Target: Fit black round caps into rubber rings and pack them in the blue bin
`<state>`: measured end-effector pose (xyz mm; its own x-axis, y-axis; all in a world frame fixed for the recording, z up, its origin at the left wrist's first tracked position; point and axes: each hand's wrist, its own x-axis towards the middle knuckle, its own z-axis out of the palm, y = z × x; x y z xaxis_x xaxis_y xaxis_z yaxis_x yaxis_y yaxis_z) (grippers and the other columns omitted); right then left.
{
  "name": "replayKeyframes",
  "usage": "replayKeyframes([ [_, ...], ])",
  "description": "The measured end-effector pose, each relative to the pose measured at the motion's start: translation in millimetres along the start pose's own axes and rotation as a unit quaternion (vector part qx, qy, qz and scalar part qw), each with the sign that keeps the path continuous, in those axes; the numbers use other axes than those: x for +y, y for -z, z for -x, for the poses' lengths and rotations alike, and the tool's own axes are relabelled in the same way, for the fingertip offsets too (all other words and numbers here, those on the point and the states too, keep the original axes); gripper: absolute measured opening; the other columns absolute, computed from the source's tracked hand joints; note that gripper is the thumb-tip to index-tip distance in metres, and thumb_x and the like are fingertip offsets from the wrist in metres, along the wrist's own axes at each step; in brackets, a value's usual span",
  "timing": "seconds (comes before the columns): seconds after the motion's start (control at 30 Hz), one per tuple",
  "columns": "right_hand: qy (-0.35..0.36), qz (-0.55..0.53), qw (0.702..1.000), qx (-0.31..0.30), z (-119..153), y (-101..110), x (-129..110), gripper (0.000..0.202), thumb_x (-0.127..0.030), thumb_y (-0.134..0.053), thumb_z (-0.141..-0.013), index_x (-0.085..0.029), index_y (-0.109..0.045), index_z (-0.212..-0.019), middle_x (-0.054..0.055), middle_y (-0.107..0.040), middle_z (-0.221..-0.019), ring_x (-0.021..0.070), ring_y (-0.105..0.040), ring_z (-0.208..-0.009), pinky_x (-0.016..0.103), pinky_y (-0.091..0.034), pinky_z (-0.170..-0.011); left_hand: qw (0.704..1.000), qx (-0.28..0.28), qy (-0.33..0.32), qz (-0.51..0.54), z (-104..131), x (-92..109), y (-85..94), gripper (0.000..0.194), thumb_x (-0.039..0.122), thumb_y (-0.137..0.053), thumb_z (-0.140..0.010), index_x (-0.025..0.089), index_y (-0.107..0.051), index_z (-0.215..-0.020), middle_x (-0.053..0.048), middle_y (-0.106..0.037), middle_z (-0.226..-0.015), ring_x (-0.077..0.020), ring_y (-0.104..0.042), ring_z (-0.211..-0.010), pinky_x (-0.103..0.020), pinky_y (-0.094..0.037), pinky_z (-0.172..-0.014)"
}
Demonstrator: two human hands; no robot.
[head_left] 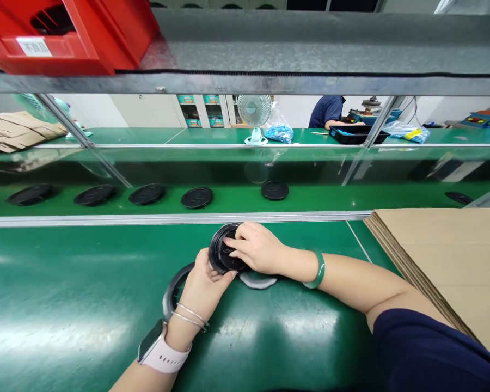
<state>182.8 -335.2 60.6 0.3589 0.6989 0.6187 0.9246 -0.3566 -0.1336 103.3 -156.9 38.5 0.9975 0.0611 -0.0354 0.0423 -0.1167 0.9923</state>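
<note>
A round black plastic part (pixel 218 251) with a raised rim is tilted up above the green table. My left hand (pixel 204 283) grips its lower left rim, thumb at the bottom edge. My right hand (pixel 257 247) reaches over it from the right, fingers bent onto the inner face; whether they pinch a smaller piece there is hidden. Behind my left wrist lies a dark ring (pixel 170 294) on the table, partly covered. Under my right hand a grey curved rim (pixel 258 281) shows, the rest of it hidden.
Beyond the metal edge, several black discs (pixel 197 197) lie on a green conveyor belt (pixel 232 204). Flattened cardboard (pixel 445 256) is stacked at the right. A red bin (pixel 77 49) sits on the metal shelf (pixel 310 46) overhead. Across, a person (pixel 327 111) works near a black tray (pixel 349 134).
</note>
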Motion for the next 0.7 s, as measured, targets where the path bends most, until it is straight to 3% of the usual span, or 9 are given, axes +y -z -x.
replayKeyframes([
  [0.13, -0.155, -0.138, 0.969, 0.138, -1, 1, 6, 0.035, -0.018, -0.067, -0.097, -0.017, -0.056, -0.13, 0.011, -0.053, -0.114, 0.0258, -0.05, -0.105, 0.042, -0.044, -0.096, 0.998, 0.02, -0.01, 0.052, -1, -1, -1.6, 0.07, 0.03, -0.086, -0.063, 0.019, -0.041, -0.115, -0.011, -0.064, -0.117, -0.0259, -0.066, -0.105, -0.037, -0.058, -0.091],
  [0.27, -0.285, -0.286, 0.911, 0.089, -2, -11, 17, 0.01, -0.011, -0.069, -0.094, -0.016, -0.066, -0.102, 0.004, -0.058, -0.098, 0.0207, -0.055, -0.096, 0.032, -0.045, -0.084, 0.998, 0.008, -0.006, 0.061, 3, 0, -4.8, 0.077, 0.03, -0.087, -0.063, 0.021, -0.037, -0.121, -0.013, -0.058, -0.129, -0.0277, -0.061, -0.116, -0.04, -0.055, -0.098],
  [0.4, -0.317, -0.313, 0.891, 0.087, -3, -17, 16, 0.02, -0.007, -0.079, -0.084, -0.015, -0.061, -0.082, 0.0, -0.057, -0.088, 0.019, -0.055, -0.09, 0.027, -0.042, -0.077, 0.999, 0.0, -0.015, 0.051, 10, 1, -6.7, 0.088, 0.035, -0.088, -0.064, 0.023, -0.032, -0.132, -0.014, -0.052, -0.136, -0.0298, -0.054, -0.126, -0.041, -0.051, -0.103],
  [0.63, -0.345, -0.271, 0.893, 0.099, -3, -20, 9, 0.027, -0.008, -0.081, -0.079, -0.016, -0.055, -0.076, -0.001, -0.055, -0.085, 0.0184, -0.053, -0.083, 0.028, -0.042, -0.074, 0.996, 0.038, -0.052, -0.062, 9, -1, -2.0, 0.057, 0.047, -0.072, -0.082, 0.02, -0.047, -0.125, -0.011, -0.061, -0.122, -0.0302, -0.058, -0.117, -0.044, -0.046, -0.104],
  [0.7, -0.349, -0.314, 0.88, 0.076, -3, -18, 10, 0.024, -0.013, -0.081, -0.082, -0.016, -0.057, -0.08, -0.001, -0.058, -0.086, 0.0186, -0.055, -0.083, 0.029, -0.044, -0.075, 0.993, 0.056, -0.06, -0.082, 7, -2, 0.4, 0.053, 0.047, -0.071, -0.083, 0.02, -0.05, -0.123, -0.01, -0.062, -0.119, -0.0301, -0.058, -0.115, -0.043, -0.046, -0.103],
])
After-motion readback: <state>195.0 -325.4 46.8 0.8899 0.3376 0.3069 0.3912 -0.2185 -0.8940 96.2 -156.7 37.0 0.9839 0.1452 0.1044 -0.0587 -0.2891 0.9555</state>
